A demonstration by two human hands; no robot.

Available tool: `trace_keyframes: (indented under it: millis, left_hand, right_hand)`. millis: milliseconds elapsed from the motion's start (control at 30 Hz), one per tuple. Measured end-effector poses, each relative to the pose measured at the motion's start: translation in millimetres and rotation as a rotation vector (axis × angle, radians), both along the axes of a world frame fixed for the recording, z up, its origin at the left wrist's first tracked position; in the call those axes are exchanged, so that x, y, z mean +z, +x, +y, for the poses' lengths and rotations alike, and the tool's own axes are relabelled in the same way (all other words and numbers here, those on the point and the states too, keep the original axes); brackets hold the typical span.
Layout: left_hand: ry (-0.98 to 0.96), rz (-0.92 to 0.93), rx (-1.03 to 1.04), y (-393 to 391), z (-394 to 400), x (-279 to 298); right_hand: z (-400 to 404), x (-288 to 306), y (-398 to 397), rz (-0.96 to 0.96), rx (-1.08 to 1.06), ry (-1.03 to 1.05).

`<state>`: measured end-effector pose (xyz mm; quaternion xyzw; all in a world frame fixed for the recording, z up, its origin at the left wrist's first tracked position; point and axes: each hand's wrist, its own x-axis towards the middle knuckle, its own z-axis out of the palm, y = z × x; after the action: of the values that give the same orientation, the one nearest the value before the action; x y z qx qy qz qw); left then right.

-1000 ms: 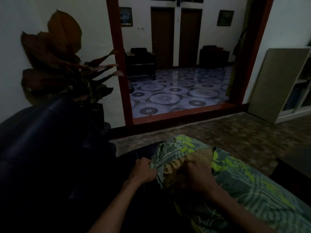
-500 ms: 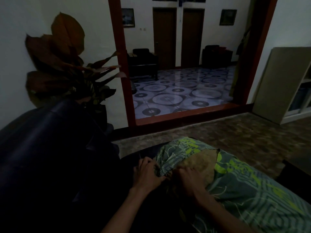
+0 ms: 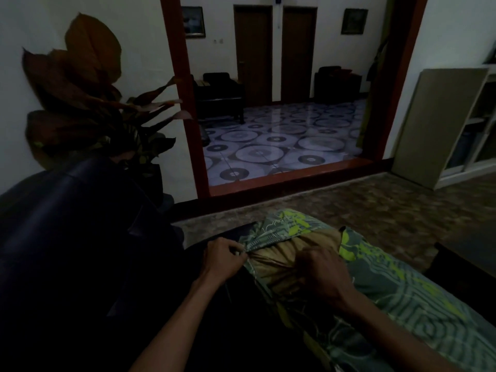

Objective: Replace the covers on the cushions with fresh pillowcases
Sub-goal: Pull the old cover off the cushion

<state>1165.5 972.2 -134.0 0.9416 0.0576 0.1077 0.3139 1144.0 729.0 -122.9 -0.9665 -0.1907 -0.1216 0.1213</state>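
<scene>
Two bare forearms rise from the bottom edge of the head view, each ending in a bare hand. No sleeve, cuff or glove covers either arm up to where the picture cuts it off. The left hand [image 3: 222, 257] shows its knuckles and the backs of its fingers, unadorned. The right hand [image 3: 323, 272] shows a broad back. The dim light leaves the wrists in shadow, so a thin band or ring there, if any, cannot be made out.

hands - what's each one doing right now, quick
Left hand: pinching the edge of the green patterned pillowcase.
Right hand: fingers curled on the tan cushion at the pillowcase opening.
</scene>
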Motion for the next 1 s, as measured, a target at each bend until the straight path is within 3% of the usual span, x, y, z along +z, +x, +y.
trace_keyframes:
  millis: [167, 300, 500, 700, 1000]
  left_hand:
    - [-0.133, 0.030, -0.012, 4, -2, 0]
    - [-0.175, 0.062, -0.128, 9, -1, 3]
    - [-0.166, 0.018, -0.170, 8, -1, 0]
    - [-0.178, -0.110, -0.117, 8, -13, 9]
    - [-0.159, -0.115, 0.002, 5, -10, 7]
  right_hand:
    - [4, 4, -2, 0.044, -0.037, 0.016]
    - [33, 2, 1, -0.041, 0.034, 0.230]
    - [63, -17, 13, -0.085, 0.057, 0.197]
    - [51, -14, 16, -0.043, 0.046, 0.280]
    - [10, -18, 11, 0.138, 0.008, 0.287]
